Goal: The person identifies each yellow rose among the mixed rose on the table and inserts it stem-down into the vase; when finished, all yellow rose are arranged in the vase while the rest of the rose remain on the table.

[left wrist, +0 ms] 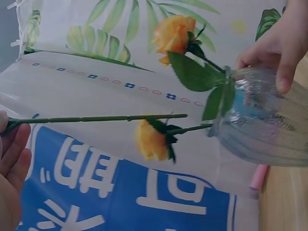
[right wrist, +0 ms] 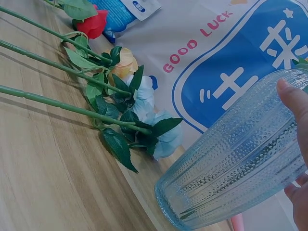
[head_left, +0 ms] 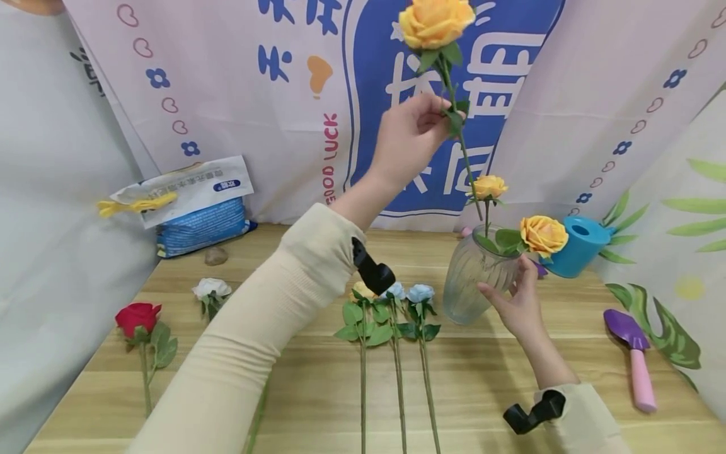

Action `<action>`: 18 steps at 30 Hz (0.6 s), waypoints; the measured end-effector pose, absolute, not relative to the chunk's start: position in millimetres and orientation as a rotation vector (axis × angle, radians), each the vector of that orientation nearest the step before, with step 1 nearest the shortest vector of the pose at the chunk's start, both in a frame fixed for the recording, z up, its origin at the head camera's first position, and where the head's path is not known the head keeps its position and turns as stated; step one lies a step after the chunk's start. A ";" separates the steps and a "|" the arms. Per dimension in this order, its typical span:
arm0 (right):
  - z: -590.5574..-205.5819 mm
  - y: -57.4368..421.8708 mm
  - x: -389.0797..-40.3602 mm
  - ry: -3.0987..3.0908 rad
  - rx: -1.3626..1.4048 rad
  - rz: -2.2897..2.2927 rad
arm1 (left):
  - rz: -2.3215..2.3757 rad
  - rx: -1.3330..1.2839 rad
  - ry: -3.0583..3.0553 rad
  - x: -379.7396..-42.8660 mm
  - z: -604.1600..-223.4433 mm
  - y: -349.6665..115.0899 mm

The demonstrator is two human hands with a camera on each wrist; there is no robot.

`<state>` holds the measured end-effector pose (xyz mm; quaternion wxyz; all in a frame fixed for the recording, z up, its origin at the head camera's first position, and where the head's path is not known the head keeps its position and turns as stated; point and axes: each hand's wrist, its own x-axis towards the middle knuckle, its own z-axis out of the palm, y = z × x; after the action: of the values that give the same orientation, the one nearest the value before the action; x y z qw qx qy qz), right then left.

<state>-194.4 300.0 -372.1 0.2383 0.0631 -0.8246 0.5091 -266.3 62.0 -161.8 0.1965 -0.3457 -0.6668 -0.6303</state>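
Note:
My left hand [head_left: 409, 135] pinches the stem of a yellow rose [head_left: 435, 24] held high, its bloom up and its stem [left wrist: 101, 119] slanting down. The stem's lower end is just short of the rim of a ribbed glass vase [head_left: 473, 277]. Two more yellow roses stand in the vase: one small upright bloom [head_left: 489, 186] and one bloom [head_left: 543, 236] leaning out to the right. With thumb and fingers round its side, my right hand [head_left: 518, 302] grips the vase below the rim. In the right wrist view the textured glass [right wrist: 231, 163] fills the right side.
Blue roses [head_left: 421, 294] and a pale yellow rose [head_left: 363, 291] lie mid-table. A red rose [head_left: 138, 317] and a white rose [head_left: 212, 289] lie left. Behind stands a blue packet [head_left: 201, 227]. Right are a blue watering can [head_left: 575, 246] and a purple-and-pink toy shovel [head_left: 634, 353].

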 end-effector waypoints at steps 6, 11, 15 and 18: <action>-371.5 299.1 -193.5 -2.234 0.187 1.406 | -1.718 -0.959 -1.937 -284.5 -190.6 84.6; -370.2 299.5 -192.9 -2.245 0.160 1.415 | -1.731 -0.972 -2.074 -290.4 -214.8 99.7; -368.7 298.9 -192.9 -2.258 0.122 1.423 | -1.699 -0.991 -2.228 -294.9 -232.0 110.8; -363.9 292.5 -190.6 -2.257 0.107 1.439 | -1.669 -0.996 -2.302 -299.0 -243.1 117.7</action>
<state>-190.6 292.5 -363.9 0.2292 0.0390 -0.8202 0.5227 -299.0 117.7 -243.1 0.0645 -0.3298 -0.7626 -0.5527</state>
